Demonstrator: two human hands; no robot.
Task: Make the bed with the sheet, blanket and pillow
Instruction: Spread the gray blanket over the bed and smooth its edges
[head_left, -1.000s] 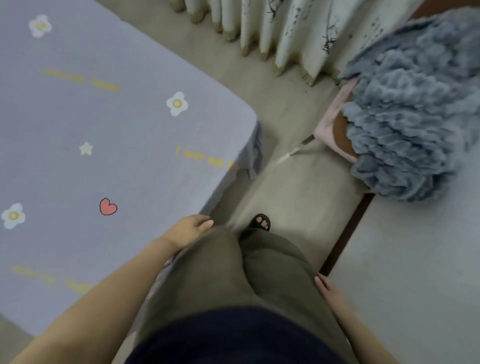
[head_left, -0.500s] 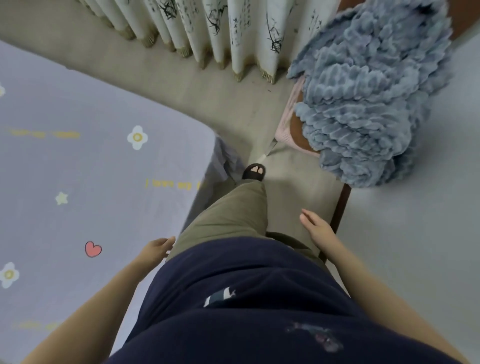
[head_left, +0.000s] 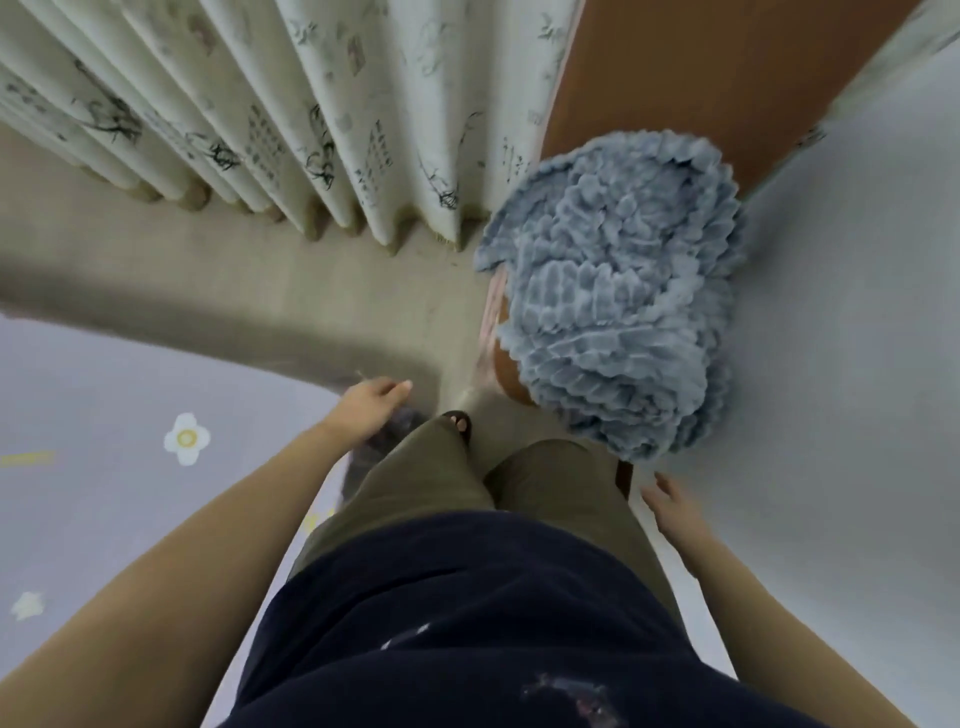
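A lilac sheet (head_left: 119, 415) printed with flowers and stars lies flat over the bed on the left. A fluffy blue-grey blanket (head_left: 613, 322) is heaped on a brown stool at centre right, partly overhanging a pink cushion edge. My left hand (head_left: 371, 405) hovers over the bed's near corner with relaxed fingers, holding nothing. My right hand (head_left: 670, 506) hangs low beside my leg, just below the blanket, fingers straight and empty. No pillow is in view.
Pleated white curtains (head_left: 291, 119) with ink drawings hang along the back. A brown wooden panel (head_left: 701, 78) stands behind the blanket. A pale grey surface (head_left: 841, 364) fills the right side. A narrow strip of beige floor (head_left: 311, 291) runs between bed and stool.
I have stepped forward toward the blanket, which now sits closer and more central. My left hand rose from my side to the bed corner; my right hand stays low.
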